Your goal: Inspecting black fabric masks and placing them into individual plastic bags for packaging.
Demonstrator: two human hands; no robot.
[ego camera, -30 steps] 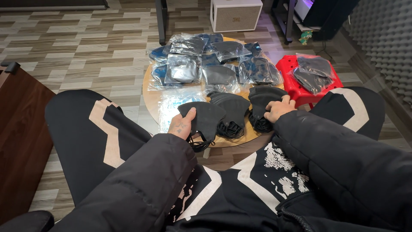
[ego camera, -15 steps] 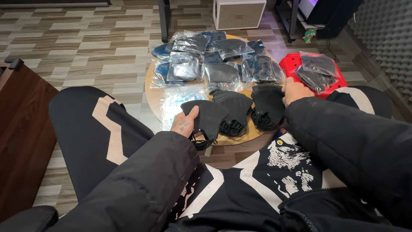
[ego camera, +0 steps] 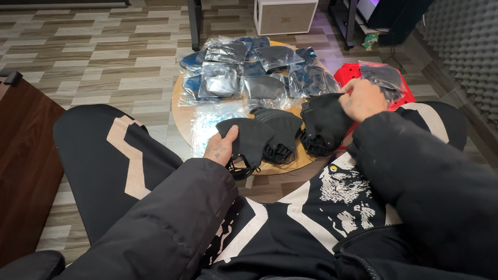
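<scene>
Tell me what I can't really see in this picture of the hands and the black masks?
- Left hand: its fingers are hidden under the black mask it holds.
- Right hand: its fingertips are hidden behind the hand's own back, so what they pinch near the pile of black masks is unclear.
- Plastic bags: glare hides their contents.
- Round table: mostly covered by bags and masks.
- Red tray: partly hidden behind the right hand.

Wood-look plank floor (ego camera: pixel 104 62) in grey and brown stripes. Dark brown cabinet (ego camera: pixel 23 166) at left. White slatted box (ego camera: pixel 285 15) at the far side, beside black stand legs (ego camera: pixel 194 23). Grey foam-studded wall (ego camera: pixel 461 46) at right.
</scene>
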